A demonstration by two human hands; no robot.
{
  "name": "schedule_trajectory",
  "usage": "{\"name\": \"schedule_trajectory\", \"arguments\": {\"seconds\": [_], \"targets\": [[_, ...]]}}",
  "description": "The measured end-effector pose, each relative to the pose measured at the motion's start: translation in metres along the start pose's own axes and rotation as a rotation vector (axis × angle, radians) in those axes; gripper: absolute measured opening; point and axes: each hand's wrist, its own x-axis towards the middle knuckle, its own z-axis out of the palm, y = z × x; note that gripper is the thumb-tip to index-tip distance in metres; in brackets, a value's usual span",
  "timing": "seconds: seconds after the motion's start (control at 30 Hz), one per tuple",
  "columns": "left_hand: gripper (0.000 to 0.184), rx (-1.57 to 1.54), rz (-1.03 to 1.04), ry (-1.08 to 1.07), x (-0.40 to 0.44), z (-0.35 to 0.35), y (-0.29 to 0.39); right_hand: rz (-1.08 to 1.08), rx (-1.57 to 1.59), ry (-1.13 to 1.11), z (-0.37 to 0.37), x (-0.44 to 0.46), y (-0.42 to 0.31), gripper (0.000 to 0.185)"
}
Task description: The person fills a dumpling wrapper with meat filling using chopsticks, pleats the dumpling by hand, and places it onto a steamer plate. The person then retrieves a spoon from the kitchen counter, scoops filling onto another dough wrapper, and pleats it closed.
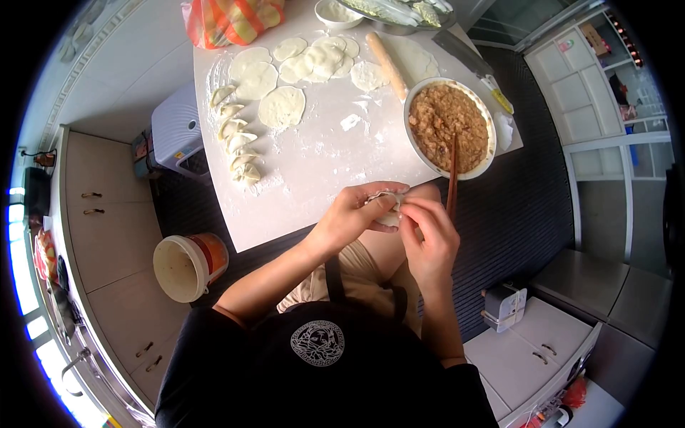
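Two curled hands [349, 217] meet around a dumpling [390, 220].

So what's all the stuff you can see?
Table: one, whitish, ahead
Held dough: one, white, picture's middle
Dumplings: about seven, cream, table's left
Dough circles: roughly ten, cream, table's far half
Filling bowl: one, white, table's right
Filling: one heap, brown, inside
Chopsticks: seemingly two, brown, in filling
Rolling pin: one, tan, beside filling bowl
Knife: one, grey, table's right
Small bowl: one, white, far edge
Cabbage: uncountable, green, far edge
Bag: one, orange, far left
Bucket: one, white, floor left
Plastic box: one, pale purple, left
Cupboards: several, white, both sides
Shirt: one, black, on person
Left hand: one, bare, holding dough
Right hand: one, bare, pinching dough
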Motion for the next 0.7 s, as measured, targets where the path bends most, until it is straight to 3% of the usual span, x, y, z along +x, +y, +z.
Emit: {"name": "schedule_trajectory", "arguments": {"seconds": [0.47,0.7], "targets": [[0.044,0.062,-0.063,-0.118,0.006,-0.002,-0.001,0.145,0.052,0.01,-0.002,-0.01,0.002,0.02],[0.035,-0.531,-0.046,0.006,0.005,0.008,-0.027,0.263,0.093,0.098,-0.002,-0.008,0.003,0.015]]}}
